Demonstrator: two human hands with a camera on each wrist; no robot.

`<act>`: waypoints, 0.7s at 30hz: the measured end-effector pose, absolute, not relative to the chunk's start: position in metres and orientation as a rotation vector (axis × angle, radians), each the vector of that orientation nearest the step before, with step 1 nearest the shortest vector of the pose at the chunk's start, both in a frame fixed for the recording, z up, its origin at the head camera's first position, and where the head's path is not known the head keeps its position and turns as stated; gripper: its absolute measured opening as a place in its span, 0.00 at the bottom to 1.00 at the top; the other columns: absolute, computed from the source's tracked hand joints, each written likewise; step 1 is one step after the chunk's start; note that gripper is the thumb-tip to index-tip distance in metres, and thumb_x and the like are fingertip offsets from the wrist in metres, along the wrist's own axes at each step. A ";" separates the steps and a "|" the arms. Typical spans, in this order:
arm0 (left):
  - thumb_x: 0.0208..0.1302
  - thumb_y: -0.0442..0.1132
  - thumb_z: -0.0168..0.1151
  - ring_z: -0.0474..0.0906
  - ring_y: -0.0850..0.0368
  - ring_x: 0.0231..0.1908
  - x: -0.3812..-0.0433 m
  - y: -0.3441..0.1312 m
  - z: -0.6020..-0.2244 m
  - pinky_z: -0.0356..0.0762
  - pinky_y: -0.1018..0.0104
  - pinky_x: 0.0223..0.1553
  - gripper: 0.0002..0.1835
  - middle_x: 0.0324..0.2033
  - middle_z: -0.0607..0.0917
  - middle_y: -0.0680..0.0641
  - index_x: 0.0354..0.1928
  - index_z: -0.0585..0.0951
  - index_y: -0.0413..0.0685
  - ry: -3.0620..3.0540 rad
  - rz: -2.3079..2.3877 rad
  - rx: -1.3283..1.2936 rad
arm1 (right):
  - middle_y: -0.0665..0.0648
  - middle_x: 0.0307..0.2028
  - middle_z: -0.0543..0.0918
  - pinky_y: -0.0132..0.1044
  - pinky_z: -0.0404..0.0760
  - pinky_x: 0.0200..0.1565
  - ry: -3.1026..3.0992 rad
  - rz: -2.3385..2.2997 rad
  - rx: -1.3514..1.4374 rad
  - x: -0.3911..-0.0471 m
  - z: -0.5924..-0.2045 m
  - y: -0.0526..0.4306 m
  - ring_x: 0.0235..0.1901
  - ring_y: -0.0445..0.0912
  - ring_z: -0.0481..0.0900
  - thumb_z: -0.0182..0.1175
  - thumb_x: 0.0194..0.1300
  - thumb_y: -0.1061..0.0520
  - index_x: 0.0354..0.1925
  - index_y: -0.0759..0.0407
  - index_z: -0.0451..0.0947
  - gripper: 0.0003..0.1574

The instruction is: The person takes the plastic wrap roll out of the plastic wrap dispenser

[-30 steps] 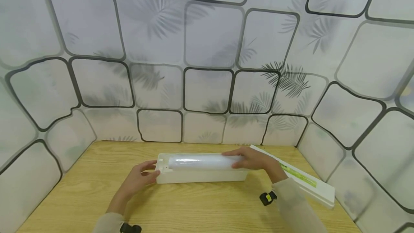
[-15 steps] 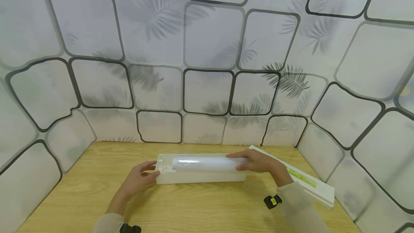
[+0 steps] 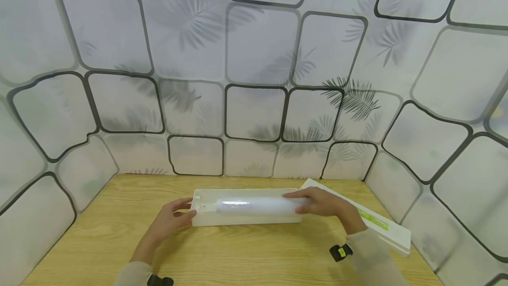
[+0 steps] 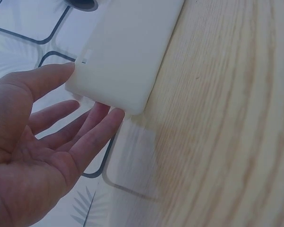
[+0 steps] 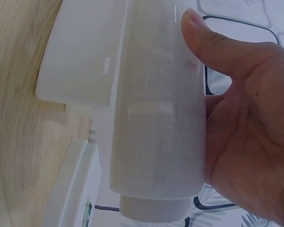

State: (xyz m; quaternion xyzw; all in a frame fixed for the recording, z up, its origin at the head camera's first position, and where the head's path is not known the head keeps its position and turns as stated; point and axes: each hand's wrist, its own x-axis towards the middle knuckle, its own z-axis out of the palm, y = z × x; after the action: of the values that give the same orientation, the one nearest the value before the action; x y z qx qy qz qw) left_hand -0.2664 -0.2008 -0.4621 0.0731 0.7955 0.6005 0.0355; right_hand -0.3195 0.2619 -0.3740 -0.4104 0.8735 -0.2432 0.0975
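A long, whitish translucent box (image 3: 250, 217) with its top uncovered sits on the wooden table. Over its trough lies a shiny roll of cling film (image 3: 254, 205), wound on a core whose pale end sticks out in the right wrist view. My right hand (image 3: 323, 202) grips the roll near its right end, thumb on one side and fingers behind, partly hidden. At the box's left end, my left hand (image 3: 174, 215) holds the corners between thumb and fingers. The left wrist view shows fingertips against the end of the box (image 4: 128, 56).
A long white lid (image 3: 389, 233) with a green label lies slanted on the table (image 3: 238, 255) at the right, partly behind the right forearm. Patterned wall covering (image 3: 254, 109) rises behind the table and on both sides.
My right hand has moved right, carrying the roll with it, so more of the trough shows at the left. The left hand and the box have stayed in place.
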 end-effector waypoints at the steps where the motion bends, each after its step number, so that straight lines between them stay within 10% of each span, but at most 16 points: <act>1: 0.74 0.37 0.63 0.85 0.45 0.52 -0.267 -0.201 -0.462 0.90 0.58 0.50 0.33 0.65 0.74 0.23 0.73 0.65 0.29 2.448 1.843 0.225 | 0.67 0.67 0.78 0.44 0.84 0.62 2.586 -0.719 -1.217 -0.319 -0.375 0.263 0.63 0.61 0.80 0.61 0.73 0.47 0.71 0.57 0.73 0.33; 21: 0.74 0.38 0.63 0.84 0.46 0.52 -0.266 -0.200 -0.461 0.90 0.57 0.49 0.33 0.65 0.74 0.23 0.73 0.65 0.29 2.460 1.831 0.231 | 0.67 0.65 0.80 0.32 0.83 0.59 2.522 -0.806 -1.218 -0.311 -0.377 0.283 0.62 0.54 0.81 0.63 0.73 0.50 0.70 0.61 0.74 0.33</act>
State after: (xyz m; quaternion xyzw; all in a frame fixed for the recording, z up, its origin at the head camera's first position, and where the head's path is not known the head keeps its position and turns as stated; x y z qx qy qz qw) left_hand -0.2656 -0.2004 -0.4614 0.0751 0.7995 0.5951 0.0330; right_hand -0.3111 0.2834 -0.3772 -0.4152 0.8598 -0.2748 0.1135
